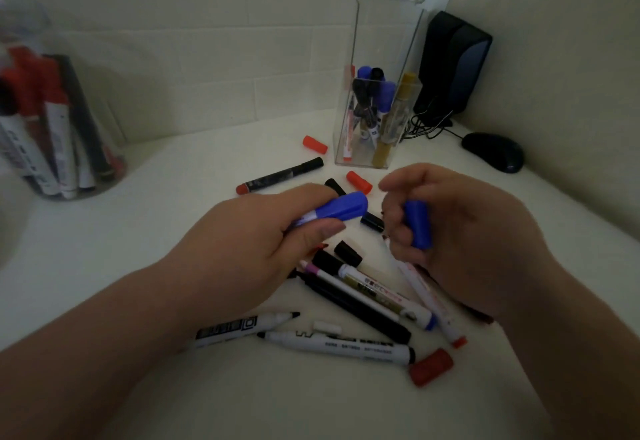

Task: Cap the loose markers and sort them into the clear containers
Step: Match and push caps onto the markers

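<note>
Left hand (pixel 256 231) grips blue-capped marker (pixel 332 212); right hand (pixel 450 231) grips loose blue cap (pixel 418 225), just beside. Uncapped markers, caps scattered on desk (pixel 173 231).

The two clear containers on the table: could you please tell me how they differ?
The jar at the left is round, while the holder at the back is square-sided and taller. The jar holds mostly red and black markers, and the holder holds blue, black and gold ones. The jar stands apart from other items, whereas the holder stands beside a black speaker. Both are clear and upright, and both hold markers standing on end.
</note>
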Demonstrator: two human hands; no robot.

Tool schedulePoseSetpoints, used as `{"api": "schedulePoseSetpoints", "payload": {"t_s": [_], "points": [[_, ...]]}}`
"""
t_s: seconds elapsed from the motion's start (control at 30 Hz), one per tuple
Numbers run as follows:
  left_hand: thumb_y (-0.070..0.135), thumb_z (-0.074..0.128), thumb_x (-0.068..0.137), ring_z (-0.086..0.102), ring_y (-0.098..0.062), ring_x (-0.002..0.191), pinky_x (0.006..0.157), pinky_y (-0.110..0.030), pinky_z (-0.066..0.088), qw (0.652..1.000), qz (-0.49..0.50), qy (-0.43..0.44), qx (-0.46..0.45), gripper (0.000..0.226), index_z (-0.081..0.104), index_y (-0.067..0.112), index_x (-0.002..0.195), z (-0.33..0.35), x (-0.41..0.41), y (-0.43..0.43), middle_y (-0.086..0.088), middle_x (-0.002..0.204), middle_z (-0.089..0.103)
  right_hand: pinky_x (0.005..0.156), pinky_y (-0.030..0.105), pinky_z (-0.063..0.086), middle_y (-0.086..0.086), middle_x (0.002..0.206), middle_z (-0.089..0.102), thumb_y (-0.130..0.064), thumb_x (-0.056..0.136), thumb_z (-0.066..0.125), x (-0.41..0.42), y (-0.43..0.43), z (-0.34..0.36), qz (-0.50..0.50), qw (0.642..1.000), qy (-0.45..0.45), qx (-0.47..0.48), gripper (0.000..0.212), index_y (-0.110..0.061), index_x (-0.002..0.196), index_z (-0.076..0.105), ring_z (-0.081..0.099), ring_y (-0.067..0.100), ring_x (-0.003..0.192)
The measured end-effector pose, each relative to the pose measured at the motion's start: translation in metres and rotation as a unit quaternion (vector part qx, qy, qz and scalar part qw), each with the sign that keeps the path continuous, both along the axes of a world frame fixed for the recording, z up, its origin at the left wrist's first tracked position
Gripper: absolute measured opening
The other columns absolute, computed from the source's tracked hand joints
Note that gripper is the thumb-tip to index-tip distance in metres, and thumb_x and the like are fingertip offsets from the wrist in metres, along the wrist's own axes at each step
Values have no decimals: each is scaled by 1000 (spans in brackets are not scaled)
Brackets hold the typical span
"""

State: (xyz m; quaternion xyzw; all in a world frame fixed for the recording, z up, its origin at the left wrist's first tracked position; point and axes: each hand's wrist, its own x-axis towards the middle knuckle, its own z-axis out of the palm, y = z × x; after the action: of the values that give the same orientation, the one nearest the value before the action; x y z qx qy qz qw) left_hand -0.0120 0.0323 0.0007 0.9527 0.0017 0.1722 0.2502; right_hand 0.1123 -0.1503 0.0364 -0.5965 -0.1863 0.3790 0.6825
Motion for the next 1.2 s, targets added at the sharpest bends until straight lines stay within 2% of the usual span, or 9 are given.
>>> {"api": "schedulePoseSetpoints", "payload": {"t_s": [0.1,0.27,0.33,0.57,0.73,0.8,1.0,1.03,1.2], "points": [[62,25,98,55,-6,61,57,-17,41,995,20,3,-95,28,48,50,107,2,-1,-3,18,75,59,55,32,47,16,84,58,1,47,51,6,-4,-4,4,995,88,50,47,-3,92,65,55,22,67],[60,30,88,49,-5,53,52,-17,41,978,62,-1,-201,32,50,36,89,6,-2,-9,17,68,58,72,36,58,19,93,64,8,78,50,3,-5,-5,47,992,101,59,36,2,111,64,66,26,78],[59,32,89,47,-5,52,51,-19,41,972,66,-9,-224,33,53,34,91,5,-1,-9,10,67,57,67,36,58,19,92,65,6,83,50,1,-4,-6,68,991,92,65,35,2,115,62,66,25,73],[47,33,99,39,-4,46,47,-16,36,933,20,-39,-357,30,56,30,108,10,-1,-14,7,55,45,61,27,54,12,89,75,13,90,53,-14,6,-10,46,989,-107,-88,37,-13,116,57,70,24,74],[50,31,97,46,-2,42,46,-11,38,916,-2,-4,-401,35,55,27,109,14,-3,-20,-1,60,58,52,20,44,-6,64,60,-34,79,75,-27,9,-11,37,952,-273,-132,21,-32,99,68,49,7,51],[46,33,99,46,-1,44,46,-13,39,904,-17,12,-428,35,57,24,110,14,-2,-24,7,63,55,55,16,46,-9,62,62,-36,78,76,-36,13,-13,40,933,-332,-131,25,-33,101,67,51,2,51],[52,26,101,35,-17,36,39,-23,35,898,-19,53,-436,35,53,33,113,15,-4,-23,-13,54,46,50,24,46,12,71,67,-31,82,74,-36,15,-13,-4,958,-264,-110,17,-31,98,67,51,17,47],[54,26,100,36,-17,36,39,-24,36,898,-15,56,-436,36,53,33,112,15,-4,-23,-10,51,44,52,26,49,10,70,68,-33,81,75,-35,16,-12,4,951,-286,-119,14,-33,94,70,55,22,51],[60,28,97,45,-18,41,42,-25,41,897,-31,75,-434,38,55,39,113,10,-2,-27,-10,62,53,71,7,49,-17,81,74,-19,83,77,-42,22,-12,35,938,-328,-105,13,-28,92,76,68,-1,76]]}}
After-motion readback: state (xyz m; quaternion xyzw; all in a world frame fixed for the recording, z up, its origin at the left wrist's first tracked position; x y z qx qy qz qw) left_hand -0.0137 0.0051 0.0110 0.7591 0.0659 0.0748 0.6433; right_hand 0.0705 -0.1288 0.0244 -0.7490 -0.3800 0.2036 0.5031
